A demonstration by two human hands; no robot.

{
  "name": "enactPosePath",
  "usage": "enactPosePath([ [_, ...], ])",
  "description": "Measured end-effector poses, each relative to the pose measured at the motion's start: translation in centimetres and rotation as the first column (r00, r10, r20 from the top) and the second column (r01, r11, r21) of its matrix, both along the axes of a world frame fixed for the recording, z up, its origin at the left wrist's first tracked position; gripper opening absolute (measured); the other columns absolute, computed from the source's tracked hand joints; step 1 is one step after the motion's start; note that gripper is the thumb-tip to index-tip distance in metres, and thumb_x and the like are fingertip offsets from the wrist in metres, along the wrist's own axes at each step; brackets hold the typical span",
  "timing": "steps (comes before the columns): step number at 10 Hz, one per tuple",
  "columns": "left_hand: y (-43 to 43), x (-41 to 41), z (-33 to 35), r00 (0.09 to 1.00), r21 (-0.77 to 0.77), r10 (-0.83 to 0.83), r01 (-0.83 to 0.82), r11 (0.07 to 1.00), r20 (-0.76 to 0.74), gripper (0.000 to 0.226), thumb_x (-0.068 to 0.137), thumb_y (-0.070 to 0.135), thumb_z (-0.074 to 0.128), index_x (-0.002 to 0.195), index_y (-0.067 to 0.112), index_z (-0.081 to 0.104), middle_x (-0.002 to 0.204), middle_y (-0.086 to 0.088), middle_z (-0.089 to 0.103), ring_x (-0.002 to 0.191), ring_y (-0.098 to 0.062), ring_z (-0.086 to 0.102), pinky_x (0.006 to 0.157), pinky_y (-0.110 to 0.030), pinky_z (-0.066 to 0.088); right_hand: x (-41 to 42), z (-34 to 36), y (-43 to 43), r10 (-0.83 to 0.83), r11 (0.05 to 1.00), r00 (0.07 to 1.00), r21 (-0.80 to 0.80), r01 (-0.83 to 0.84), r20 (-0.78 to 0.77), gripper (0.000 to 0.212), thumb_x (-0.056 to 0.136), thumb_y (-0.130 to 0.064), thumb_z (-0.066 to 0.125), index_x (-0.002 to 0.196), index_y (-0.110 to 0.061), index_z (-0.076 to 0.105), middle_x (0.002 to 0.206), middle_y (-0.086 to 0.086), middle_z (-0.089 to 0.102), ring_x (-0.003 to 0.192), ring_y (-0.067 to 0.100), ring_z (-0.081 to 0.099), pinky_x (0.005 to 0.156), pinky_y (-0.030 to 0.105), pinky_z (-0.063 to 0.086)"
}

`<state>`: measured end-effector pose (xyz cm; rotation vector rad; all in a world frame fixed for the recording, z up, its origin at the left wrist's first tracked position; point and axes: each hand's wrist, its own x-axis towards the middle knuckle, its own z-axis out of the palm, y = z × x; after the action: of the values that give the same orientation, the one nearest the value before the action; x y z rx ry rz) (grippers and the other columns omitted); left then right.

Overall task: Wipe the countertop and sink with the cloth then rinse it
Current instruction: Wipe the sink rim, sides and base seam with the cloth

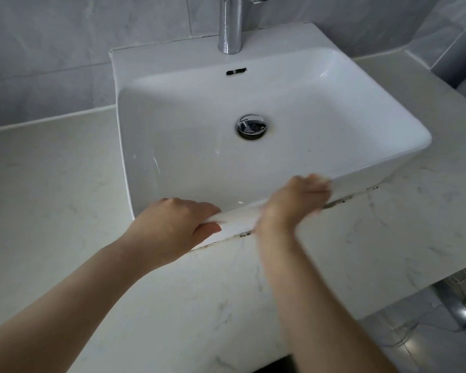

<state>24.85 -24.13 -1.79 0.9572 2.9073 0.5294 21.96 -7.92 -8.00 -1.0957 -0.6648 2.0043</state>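
Sink (172, 146): a white rectangular basin standing on top of the countertop, its back edge against the wall, turned a little so that its front right corner swings out to the right.
Countertop (51, 197): pale marble-look stone with faint grey veins, running to both sides of the sink and in front of it.
Left hand (170, 227): clamped on the sink's front rim near its left end, fingers curled over the edge into the basin, thumb pressed on the outer front face.
Right hand (293, 200): on the same front rim, further right, fingers bent over the edge; it is smeared with motion blur, so I cannot tell whether it pinches anything.
Cloth: I cannot pick it out; a pale blur at the right fingertips, on the rim, is too soft to tell.
Seam (342, 201): dark specks along the line where the sink's front face meets the countertop.
Drain stopper (251, 126): chrome, in the middle of the basin floor.
Overflow slot (236, 71): in the back wall, just below the faucet.
Faucet (229, 25): a chrome column on the rear ledge.
Wall (65, 49): grey tiles behind.
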Motion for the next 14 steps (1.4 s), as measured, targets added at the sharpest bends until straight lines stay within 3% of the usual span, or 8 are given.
enactPosePath([
  [2,-1.1,0.8,0.1,0.985,-0.131,0.044,-0.066,0.989,-0.167,0.040,0.083,0.048,0.036,0.069,0.026,0.066,0.046,0.008,0.054,0.038,-0.020,0.050,0.041,-0.013,0.017,0.7,7.1,2.1,0.100,0.973,0.989,0.197,-0.120,0.109,0.040,0.095,0.007,0.029,0.067,-0.022,0.027,0.073,-0.004,0.029,0.059,0.001,0.035,0.060,0.014,0.033],
  [4,-1.5,0.8,-0.4,0.977,-0.101,0.022,-0.044,0.994,-0.210,0.044,0.087,0.046,0.036,0.063,0.023,0.065,0.044,0.006,0.052,0.036,-0.020,0.048,0.038,-0.019,0.025,3.1,3.5,-7.6,0.301,0.933,0.936,0.145,-0.328,0.182,0.025,0.067,-0.025,0.045,0.087,-0.014,0.035,0.088,0.005,0.039,0.078,0.021,0.041,0.074,0.035,0.041],
  [6,-2.5,0.9,-1.0,0.969,-0.074,-0.046,0.029,0.997,-0.242,0.038,0.087,0.039,0.040,0.071,0.017,0.066,0.046,0.003,0.053,0.042,-0.025,0.048,0.046,-0.023,0.034,-0.3,2.9,3.3,0.102,0.953,0.969,0.257,-0.160,0.226,0.020,0.094,-0.027,0.040,0.087,-0.008,0.044,0.097,0.013,0.056,0.098,0.035,0.054,0.081,0.023,0.045],
  [8,-2.5,0.6,-1.5,0.961,-0.007,-0.066,0.067,0.998,-0.270,0.040,0.085,0.039,0.043,0.071,0.010,0.067,0.051,-0.001,0.059,0.045,-0.026,0.055,0.043,-0.028,0.046,2.8,2.0,-4.0,0.318,0.948,0.945,-0.007,-0.318,0.075,0.038,0.091,-0.051,0.039,0.117,-0.024,0.046,0.121,-0.002,0.048,0.107,0.015,0.051,0.091,0.019,0.036],
  [10,-3.7,1.0,-1.8,0.930,0.024,-0.063,0.077,0.997,-0.362,0.032,0.086,0.032,0.047,0.079,0.010,0.069,0.058,-0.002,0.064,0.052,-0.028,0.059,0.069,-0.030,0.040,3.1,-0.3,-6.9,0.426,0.905,0.899,-0.053,-0.423,0.100,0.048,0.086,-0.059,0.037,0.106,-0.017,0.048,0.121,0.022,0.053,0.111,0.033,0.054,0.099,0.041,0.041],
  [11,-4.4,1.7,-2.0,0.906,0.044,-0.028,0.051,0.998,-0.422,0.029,0.085,0.029,0.048,0.086,0.009,0.070,0.071,-0.002,0.069,0.062,-0.027,0.063,0.084,-0.029,0.038,0.9,-1.1,-1.4,0.226,0.974,0.971,0.014,-0.227,0.078,0.038,0.095,-0.053,0.029,0.112,-0.023,0.046,0.126,0.004,0.051,0.117,0.021,0.049,0.107,0.032,0.034],
  [13,-5.8,2.0,-3.0,0.889,0.091,0.032,0.010,0.996,-0.457,0.031,0.088,0.033,0.049,0.090,0.008,0.068,0.085,-0.004,0.069,0.103,-0.021,0.054,0.102,-0.039,0.033,3.4,-0.8,-6.5,0.422,0.890,0.887,0.100,-0.444,0.189,0.042,0.070,-0.067,0.039,0.093,-0.032,0.038,0.096,-0.003,0.034,0.092,0.016,0.035,0.082,0.035,0.032],
  [14,-6.2,1.8,-2.9,0.891,0.100,0.016,0.033,0.994,-0.453,0.033,0.088,0.034,0.049,0.088,0.007,0.068,0.084,-0.004,0.069,0.101,-0.020,0.052,0.101,-0.038,0.034,3.7,0.1,-5.3,0.374,0.871,0.918,0.290,-0.398,0.136,0.060,0.068,-0.064,0.040,0.117,-0.029,0.034,0.115,0.000,0.028,0.104,0.019,0.033,0.090,0.037,0.028],
])
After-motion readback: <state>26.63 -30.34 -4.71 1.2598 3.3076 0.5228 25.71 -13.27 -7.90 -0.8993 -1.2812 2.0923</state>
